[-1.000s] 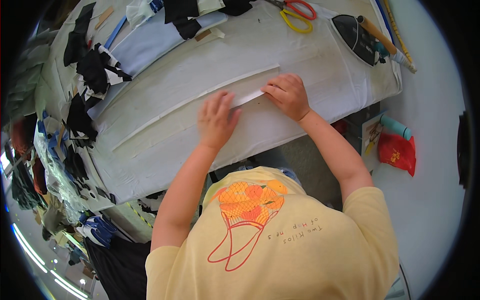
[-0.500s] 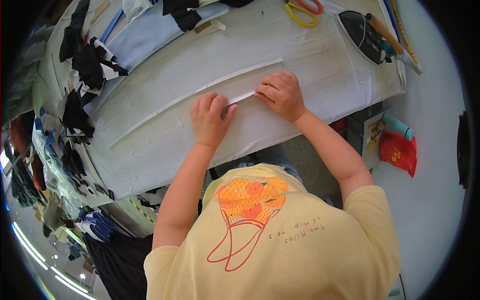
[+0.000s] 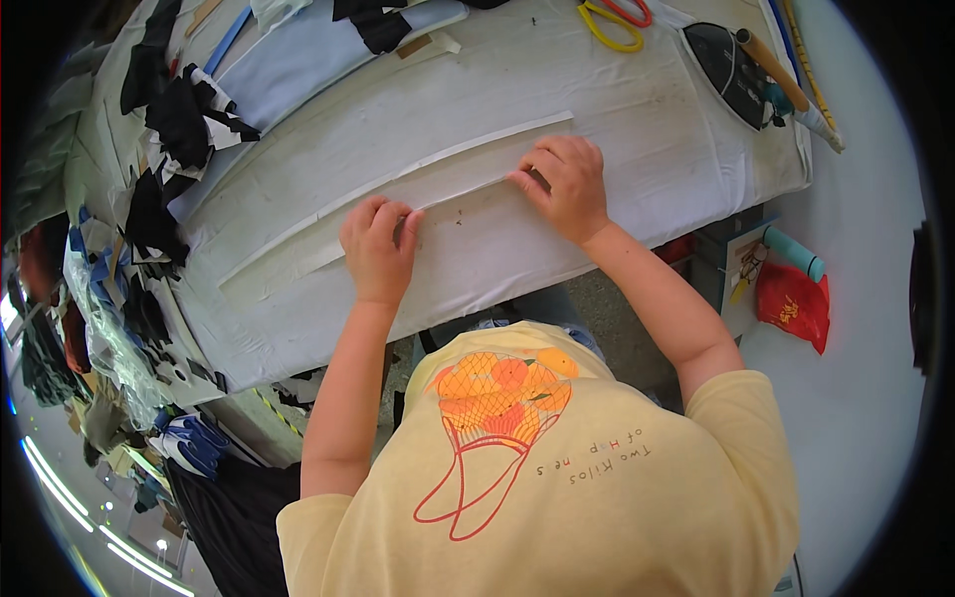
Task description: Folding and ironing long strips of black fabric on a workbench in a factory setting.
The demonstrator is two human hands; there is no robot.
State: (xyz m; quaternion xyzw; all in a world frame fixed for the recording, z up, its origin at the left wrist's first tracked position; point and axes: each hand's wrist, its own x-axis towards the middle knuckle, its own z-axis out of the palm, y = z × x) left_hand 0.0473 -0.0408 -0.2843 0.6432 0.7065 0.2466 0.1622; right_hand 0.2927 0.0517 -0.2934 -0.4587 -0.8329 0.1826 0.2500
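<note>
A narrow white strip (image 3: 466, 194) is stretched between my two hands just above the cloth-covered table (image 3: 517, 249). My left hand (image 3: 378, 249) pinches it between thumb and fingers, and a loose end of the strip reaches out past that hand to the left. At the right, my right hand (image 3: 569, 189) grips the strip's other end between thumb and fingertips. Beyond both hands, a longer white strip (image 3: 448, 155) lies flat and slanting across the table, roughly parallel to the held one. Whether the strip is paper or fabric cannot be told.
Scissors with yellow and red handles (image 3: 612, 38) lie at the far edge. An iron (image 3: 729, 75) stands at the far right by a wooden roller (image 3: 771, 70). Light-blue fabric (image 3: 298, 70) and black scraps (image 3: 179, 124) cover the far left. A red bag (image 3: 793, 306) sits off the right edge.
My left hand has moved left along the strip, widening the gap between my hands. My right hand has hardly shifted.
</note>
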